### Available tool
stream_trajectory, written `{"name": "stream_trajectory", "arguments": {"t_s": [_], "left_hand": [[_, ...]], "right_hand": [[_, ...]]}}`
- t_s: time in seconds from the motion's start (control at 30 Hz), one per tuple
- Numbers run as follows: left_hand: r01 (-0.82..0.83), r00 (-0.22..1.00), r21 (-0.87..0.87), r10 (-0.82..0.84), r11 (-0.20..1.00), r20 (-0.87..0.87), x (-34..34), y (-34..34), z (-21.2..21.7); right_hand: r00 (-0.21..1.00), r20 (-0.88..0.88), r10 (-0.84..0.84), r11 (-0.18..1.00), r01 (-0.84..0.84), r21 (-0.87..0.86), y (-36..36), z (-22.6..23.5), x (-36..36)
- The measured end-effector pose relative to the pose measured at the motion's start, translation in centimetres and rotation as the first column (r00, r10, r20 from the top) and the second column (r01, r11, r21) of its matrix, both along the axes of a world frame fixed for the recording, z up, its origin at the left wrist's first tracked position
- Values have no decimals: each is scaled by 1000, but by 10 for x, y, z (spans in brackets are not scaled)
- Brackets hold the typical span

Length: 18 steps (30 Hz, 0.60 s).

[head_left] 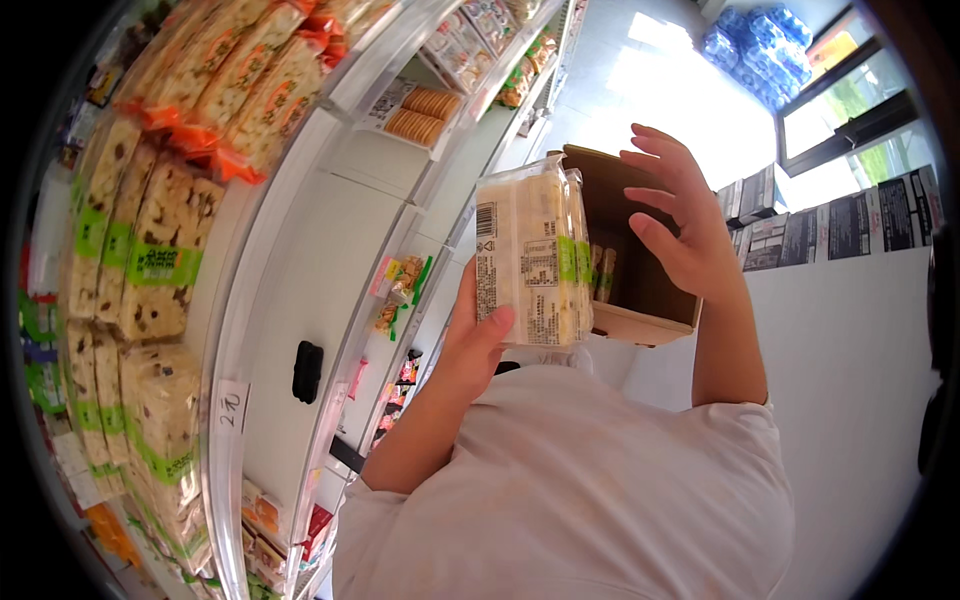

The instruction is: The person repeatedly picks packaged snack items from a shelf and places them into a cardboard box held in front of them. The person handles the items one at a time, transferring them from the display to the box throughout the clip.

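My left hand (472, 335) grips a stack of clear-wrapped snack packs (528, 260), its thumb pressed on the lower part of the front pack. These packs hold pale, flat snack slabs, with a printed label and a green band at the right edge. At least one more pack shows behind the front one. Just past them is an open brown cardboard box (645, 327), in which more small green-banded packs (602, 272) stand. Over the box's right side my right hand (678, 205) hovers with spread fingers, holding nothing.
Shelving runs along the left, with similar green-banded packs (165, 255) and orange-ended packs (255, 105). On a lower shelf lie a black object (308, 372) and round crackers (418, 115). Dark boxes (840, 230) line the white surface (810, 340) on the right; blue bottle packs (757, 55) stand far off.
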<state>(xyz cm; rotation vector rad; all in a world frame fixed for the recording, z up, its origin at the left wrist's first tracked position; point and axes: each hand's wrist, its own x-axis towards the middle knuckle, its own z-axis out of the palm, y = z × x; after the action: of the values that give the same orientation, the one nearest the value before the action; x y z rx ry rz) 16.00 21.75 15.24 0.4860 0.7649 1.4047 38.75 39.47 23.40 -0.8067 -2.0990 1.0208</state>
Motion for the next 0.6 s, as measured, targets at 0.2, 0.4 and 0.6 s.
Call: {"name": "stream_trajectory", "arguments": {"t_s": [0.2, 0.4, 0.6], "left_hand": [[235, 891, 142, -155, 962, -428, 38, 53, -6], [330, 858, 63, -271, 942, -436, 59, 76, -16], [556, 34, -64, -99, 829, -994, 43, 83, -11]], "right_hand": [[990, -136, -25, 820, -57, -569, 1, -37, 20], [997, 79, 24, 791, 29, -612, 40, -38, 38], [787, 602, -135, 974, 217, -65, 64, -42, 40]]}}
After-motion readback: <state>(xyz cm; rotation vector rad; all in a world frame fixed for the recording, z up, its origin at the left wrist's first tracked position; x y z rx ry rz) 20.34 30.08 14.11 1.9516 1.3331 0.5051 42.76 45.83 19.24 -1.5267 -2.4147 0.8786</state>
